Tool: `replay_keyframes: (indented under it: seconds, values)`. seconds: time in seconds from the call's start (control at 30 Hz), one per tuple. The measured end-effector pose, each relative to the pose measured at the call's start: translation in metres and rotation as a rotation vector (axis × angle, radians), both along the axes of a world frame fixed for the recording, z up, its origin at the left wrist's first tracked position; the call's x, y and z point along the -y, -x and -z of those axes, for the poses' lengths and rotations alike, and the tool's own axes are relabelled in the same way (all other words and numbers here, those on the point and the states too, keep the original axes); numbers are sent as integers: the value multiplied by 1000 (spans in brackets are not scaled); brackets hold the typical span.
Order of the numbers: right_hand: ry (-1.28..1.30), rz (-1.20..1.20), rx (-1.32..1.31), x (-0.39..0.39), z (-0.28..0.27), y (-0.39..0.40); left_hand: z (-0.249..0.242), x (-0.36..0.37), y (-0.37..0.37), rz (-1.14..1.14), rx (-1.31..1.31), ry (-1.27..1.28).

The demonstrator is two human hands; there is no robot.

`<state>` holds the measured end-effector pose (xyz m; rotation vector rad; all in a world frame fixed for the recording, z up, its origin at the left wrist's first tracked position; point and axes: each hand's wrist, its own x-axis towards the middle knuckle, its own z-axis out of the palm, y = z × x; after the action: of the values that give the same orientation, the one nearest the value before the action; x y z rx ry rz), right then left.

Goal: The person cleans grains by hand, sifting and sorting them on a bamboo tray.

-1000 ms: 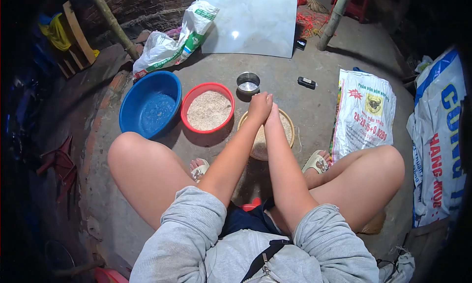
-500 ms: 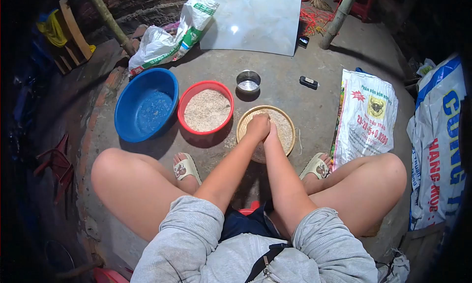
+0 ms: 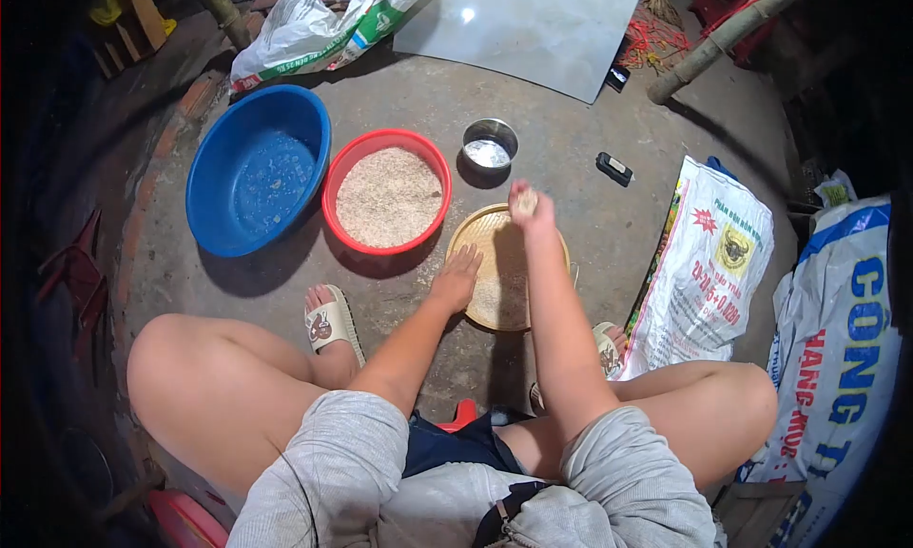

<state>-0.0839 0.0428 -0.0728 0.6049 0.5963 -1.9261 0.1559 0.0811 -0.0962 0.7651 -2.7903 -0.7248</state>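
A round woven tray (image 3: 490, 226) lies on the floor in front of me, with pale grain (image 3: 495, 299) gathered in its lower part. My left hand (image 3: 458, 278) rests on the tray's left side, its fingers stretched out and holding nothing. Over the far rim is my right hand (image 3: 533, 208), curled around a handful of pale grain (image 3: 525, 202). Just beyond that hand stands a small metal bowl (image 3: 490, 148) with something whitish at its bottom. To the left, a red basin (image 3: 328, 196) is filled with pale, grain-like material (image 3: 390, 198).
A large blue basin (image 3: 257, 182) with a few bits in it stands at left. A small black device (image 3: 614, 168) lies right of the metal bowl. Printed sacks (image 3: 709, 263) lie at right, and a shiny grey panel (image 3: 523, 34) is at the back.
My hands, together over the tray before, have parted. The right moved away from me with grain; the left moved to the tray's left side. The grain now lies lower in the tray.
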Motion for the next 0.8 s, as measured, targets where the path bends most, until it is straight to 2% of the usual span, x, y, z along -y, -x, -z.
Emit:
replay_keyframes:
  seconds: [0.03,0.1,0.13,0.2,0.23,0.3,0.37,0.43,0.5,0.57,0.73,0.8]
  values:
    - [27,7,-40,22,-16,9,0,0,0,-4,5,-7]
    - [13,-186,-128,57,-61,18,-1,-1,4,-57,-7,-25]
    - [5,-186,-126,66,-81,17,-1,0,5,-57,-5,-33]
    - [-437,-505,-495,78,-100,15,-4,4,9,-83,0,-97]
    - [-438,-509,-494,75,-99,14,-8,7,11,-86,1,-98]
    - [-1261,-719,-1514,48,-87,6,-11,9,8,-144,-41,-212]
    - [-1211,-424,-1942,-1,-48,7,-8,10,7,-140,-56,-160]
    - [-1283,-552,-2127,-58,-21,7,-4,6,10,-130,-79,-112]
    - [-1380,-642,-2101,-105,0,0,-1,4,8,-64,-29,6]
    - [-1397,-592,-2073,-137,21,-15,1,0,10,-56,3,25]
    - [-1364,-478,-1957,-161,27,-40,1,-9,15,-48,76,85]
    - [-1490,-461,-1950,-159,25,-48,-2,-9,15,-41,107,96]
